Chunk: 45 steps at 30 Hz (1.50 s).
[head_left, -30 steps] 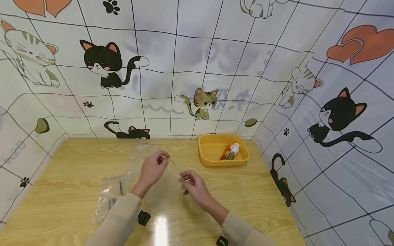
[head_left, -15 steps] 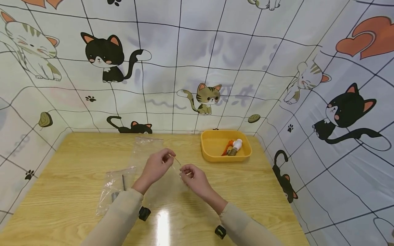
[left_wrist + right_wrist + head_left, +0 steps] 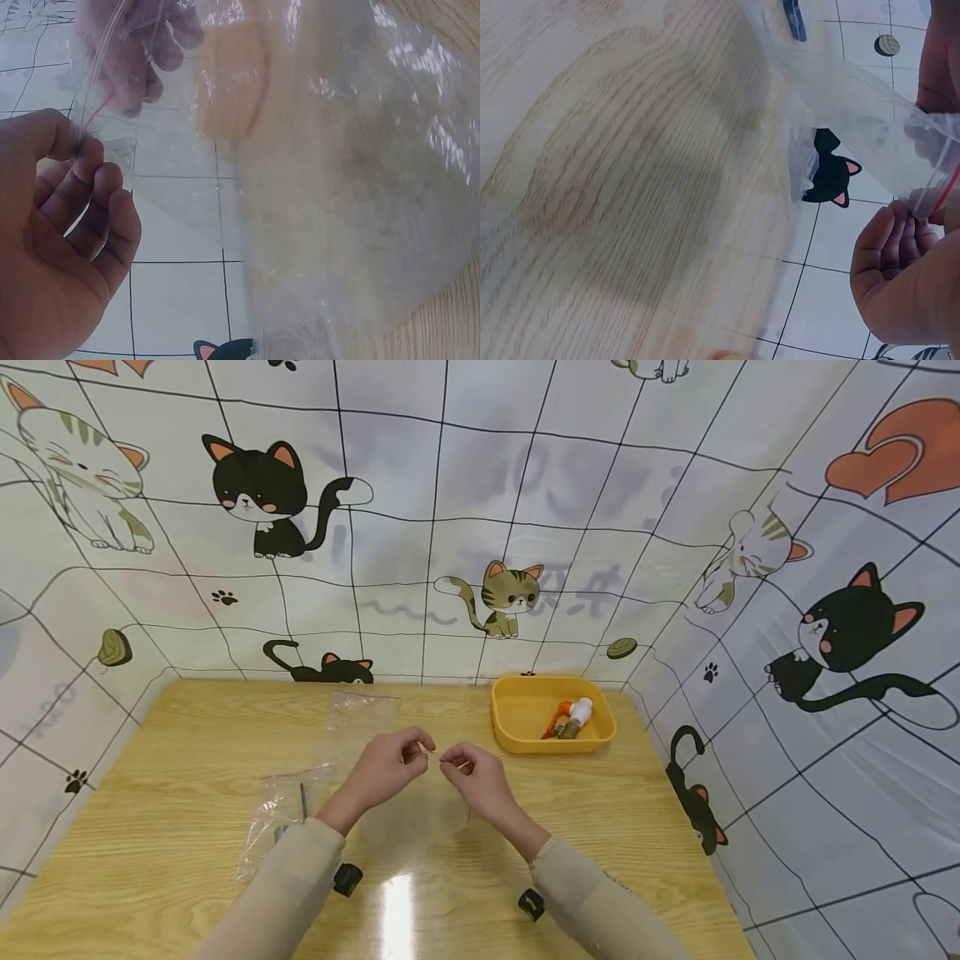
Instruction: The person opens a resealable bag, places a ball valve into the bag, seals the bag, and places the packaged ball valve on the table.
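Observation:
A clear zip bag point(image 3: 330, 195) with a thin red line along its top hangs between my two hands. At its upper edge my left hand point(image 3: 385, 770) pinches it with thumb and forefinger. Close beside, almost fingertip to fingertip, my right hand point(image 3: 480, 779) pinches the same edge; in the right wrist view the red seal line point(image 3: 946, 189) runs past the fingertips. The zip bag looks flat, and I see nothing inside it. In the head view its film is so transparent that its outline barely shows.
A second clear bag point(image 3: 262, 839) with a dark rod point(image 3: 303, 802) and a grey piece lies beside my left forearm. Another clear bag point(image 3: 363, 706) lies flat behind my left hand. At the back right stands a yellow bin point(image 3: 513, 742) holding an orange and white object point(image 3: 576, 714).
My right hand has moved up and closer to my left hand along the bag's edge. Both hands still pinch the bag. The head view has shifted slightly.

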{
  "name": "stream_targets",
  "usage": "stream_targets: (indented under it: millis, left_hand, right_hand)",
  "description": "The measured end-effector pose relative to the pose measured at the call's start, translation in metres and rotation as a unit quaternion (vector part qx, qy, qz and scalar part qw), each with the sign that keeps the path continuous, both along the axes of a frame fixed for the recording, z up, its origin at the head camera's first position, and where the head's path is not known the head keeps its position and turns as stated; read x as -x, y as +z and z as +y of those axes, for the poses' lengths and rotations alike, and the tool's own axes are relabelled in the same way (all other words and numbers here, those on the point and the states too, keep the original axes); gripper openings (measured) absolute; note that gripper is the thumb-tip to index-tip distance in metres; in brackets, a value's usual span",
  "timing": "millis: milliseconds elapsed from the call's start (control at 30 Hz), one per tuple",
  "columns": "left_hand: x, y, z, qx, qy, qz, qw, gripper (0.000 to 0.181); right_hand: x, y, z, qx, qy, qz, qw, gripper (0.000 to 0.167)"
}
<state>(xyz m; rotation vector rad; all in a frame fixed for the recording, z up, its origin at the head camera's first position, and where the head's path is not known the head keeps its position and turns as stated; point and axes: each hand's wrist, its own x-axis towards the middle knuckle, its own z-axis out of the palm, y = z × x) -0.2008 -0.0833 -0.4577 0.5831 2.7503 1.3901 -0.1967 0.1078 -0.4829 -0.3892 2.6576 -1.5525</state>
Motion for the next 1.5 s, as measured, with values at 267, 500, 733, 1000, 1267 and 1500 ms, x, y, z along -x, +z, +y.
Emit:
stream_targets:
  millis: [267,500,733,1000,1267,1500]
  left_hand:
    - [-0.002,0.007,-0.002,0.019,0.000,-0.025,0.9995,0.018]
    - [-0.001,0.007,-0.002,0.017,0.016,-0.028,0.9993,0.016]
    - [-0.005,0.003,0.005,0.019,0.044,-0.008,0.9988,0.024]
    - [-0.024,-0.006,0.025,0.031,0.087,-0.050,0.9944,0.069]
    - [-0.032,-0.010,0.036,0.007,0.137,-0.064,0.9885,0.055]
    - [-0.036,-0.006,0.033,-0.025,0.144,-0.069,0.9869,0.033]
  right_hand:
    - [0.009,0.000,0.011,-0.020,-0.011,0.007,0.9997,0.007]
    - [0.011,-0.002,0.018,-0.035,-0.020,0.006,0.9992,0.008]
    - [0.010,-0.003,0.019,-0.015,-0.032,-0.009,0.9994,0.004]
    - [0.009,-0.007,0.018,0.005,-0.060,-0.020,0.9980,0.006]
    - [0.005,-0.011,0.017,0.024,-0.048,-0.027,0.9982,0.007]
    - [0.007,-0.019,0.025,-0.037,-0.049,-0.034,0.9975,0.006]
